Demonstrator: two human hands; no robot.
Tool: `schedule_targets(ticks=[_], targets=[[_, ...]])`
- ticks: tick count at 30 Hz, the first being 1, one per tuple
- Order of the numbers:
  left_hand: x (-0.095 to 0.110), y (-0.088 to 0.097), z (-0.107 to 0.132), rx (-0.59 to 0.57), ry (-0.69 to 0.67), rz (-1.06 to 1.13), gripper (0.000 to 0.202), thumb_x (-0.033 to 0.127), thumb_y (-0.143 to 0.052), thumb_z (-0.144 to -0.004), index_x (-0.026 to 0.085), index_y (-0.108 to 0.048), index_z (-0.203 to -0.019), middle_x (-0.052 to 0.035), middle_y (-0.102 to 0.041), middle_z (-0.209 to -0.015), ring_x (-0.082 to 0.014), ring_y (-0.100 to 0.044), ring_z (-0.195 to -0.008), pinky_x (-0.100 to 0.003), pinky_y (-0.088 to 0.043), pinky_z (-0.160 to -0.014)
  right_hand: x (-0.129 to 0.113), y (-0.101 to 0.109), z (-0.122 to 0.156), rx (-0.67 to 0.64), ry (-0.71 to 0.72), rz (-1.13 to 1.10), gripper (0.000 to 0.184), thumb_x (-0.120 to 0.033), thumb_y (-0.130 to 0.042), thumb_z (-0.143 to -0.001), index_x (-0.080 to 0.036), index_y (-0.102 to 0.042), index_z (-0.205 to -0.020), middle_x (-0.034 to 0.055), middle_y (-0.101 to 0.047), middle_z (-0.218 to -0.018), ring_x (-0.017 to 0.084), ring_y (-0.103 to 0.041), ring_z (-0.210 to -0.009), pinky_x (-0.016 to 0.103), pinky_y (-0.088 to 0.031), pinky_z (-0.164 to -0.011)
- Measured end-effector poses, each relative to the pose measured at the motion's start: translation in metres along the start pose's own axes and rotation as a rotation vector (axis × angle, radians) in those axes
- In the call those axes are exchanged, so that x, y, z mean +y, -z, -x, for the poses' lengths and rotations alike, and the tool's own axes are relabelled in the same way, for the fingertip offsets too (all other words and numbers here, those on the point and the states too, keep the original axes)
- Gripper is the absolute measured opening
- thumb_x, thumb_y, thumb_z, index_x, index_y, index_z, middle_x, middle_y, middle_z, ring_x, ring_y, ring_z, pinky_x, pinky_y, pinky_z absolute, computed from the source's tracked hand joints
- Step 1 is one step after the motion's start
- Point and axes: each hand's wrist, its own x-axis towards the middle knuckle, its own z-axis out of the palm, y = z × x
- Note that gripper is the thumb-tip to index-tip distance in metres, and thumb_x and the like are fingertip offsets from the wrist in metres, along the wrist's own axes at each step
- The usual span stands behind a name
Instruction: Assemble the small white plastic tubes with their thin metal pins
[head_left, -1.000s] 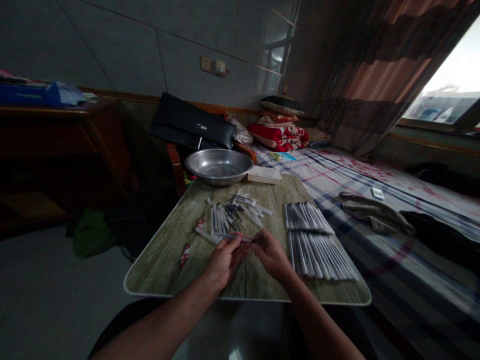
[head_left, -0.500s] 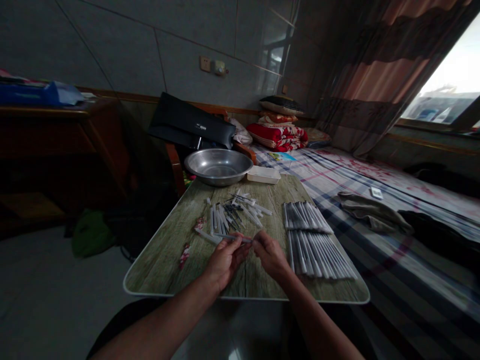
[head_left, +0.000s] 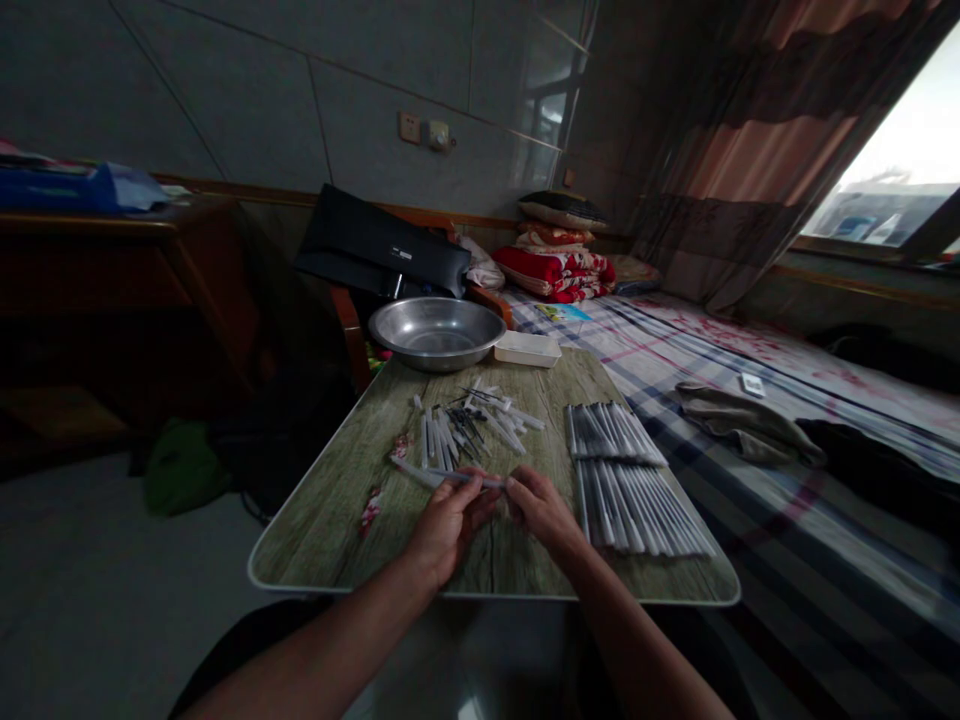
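Above the near part of the table, my left hand (head_left: 448,515) pinches a thin pale pen-like tube (head_left: 491,483) between thumb and fingers. My right hand (head_left: 538,500) is closed on its right end. Just beyond my hands lies a loose pile of clear tubes (head_left: 437,437), with thin dark sticks (head_left: 469,430) like pen refills among them. A pale strip (head_left: 412,470) lies left of my left hand, partly on the table. To the right of my right hand, two rows of pale pen-like sticks (head_left: 637,510) lie side by side.
A metal basin (head_left: 439,335) and a white rectangular box (head_left: 527,349) stand at the table's far end. Two small red-and-white pieces lie at the left, one of them a wrapper-like scrap (head_left: 370,508). A bed (head_left: 720,345) borders the table on the right.
Both hands stay in nearly the same place, still closed on the tube. My right hand's fingers have shifted slightly at the tube's end. The things on the table look unmoved.
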Motion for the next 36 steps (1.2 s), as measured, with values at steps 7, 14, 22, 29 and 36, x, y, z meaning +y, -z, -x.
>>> schedule_targets(ticks=[7,14,22,29,36], targets=[[0.004,-0.004,0.005,0.016,0.011,-0.009,0.014,0.009,-0.065,-0.078,0.015,-0.055,-0.086,-0.006,-0.072,-0.081,-0.0159,-0.07,-0.072,-0.023,-0.055,-0.063,0.001,-0.001,0.003,0.003,0.06,-0.005,0.034,-0.05,-0.05,-0.082,-0.02,-0.044,-0.067,-0.0057,-0.044,-0.052,0.008,-0.04,-0.045,0.02,-0.032,-0.044],[0.0,-0.001,0.008,0.018,0.021,-0.041,0.016,0.014,-0.068,-0.077,0.016,-0.056,-0.087,-0.0051,-0.072,-0.084,-0.0154,-0.07,-0.074,-0.024,-0.055,-0.065,-0.006,0.002,0.007,-0.106,-0.035,-0.125,0.043,-0.06,-0.049,-0.08,-0.02,-0.045,-0.065,-0.0065,-0.042,-0.049,0.007,-0.036,-0.038,0.021,-0.031,-0.038],[-0.015,-0.002,0.026,-0.092,0.095,-0.26,0.026,0.031,-0.071,-0.076,0.015,-0.057,-0.09,-0.0063,-0.071,-0.083,-0.0126,-0.066,-0.068,-0.02,-0.049,-0.057,-0.002,0.042,-0.006,0.01,-0.039,0.285,0.027,-0.041,-0.048,-0.083,-0.018,-0.052,-0.072,-0.0025,-0.052,-0.055,0.01,-0.047,-0.048,0.021,-0.036,-0.048],[-0.013,-0.006,0.032,-0.252,0.178,-0.367,0.034,0.043,-0.07,-0.074,0.015,-0.055,-0.087,-0.0054,-0.07,-0.077,-0.012,-0.063,-0.061,-0.02,-0.045,-0.052,-0.005,0.05,-0.055,0.076,0.084,0.887,0.024,-0.017,-0.049,-0.079,-0.012,-0.067,-0.095,0.0119,-0.067,-0.1,0.02,-0.06,-0.093,0.028,-0.04,-0.082],[-0.01,-0.009,0.031,-0.361,0.169,-0.414,0.037,0.049,-0.066,-0.075,0.014,-0.056,-0.083,-0.0079,-0.071,-0.078,-0.0143,-0.065,-0.063,-0.021,-0.045,-0.053,-0.003,0.049,-0.105,0.075,0.039,1.195,0.044,-0.006,-0.046,-0.081,-0.013,-0.058,-0.122,0.0142,-0.059,-0.121,0.021,-0.053,-0.111,0.029,-0.033,-0.095]])
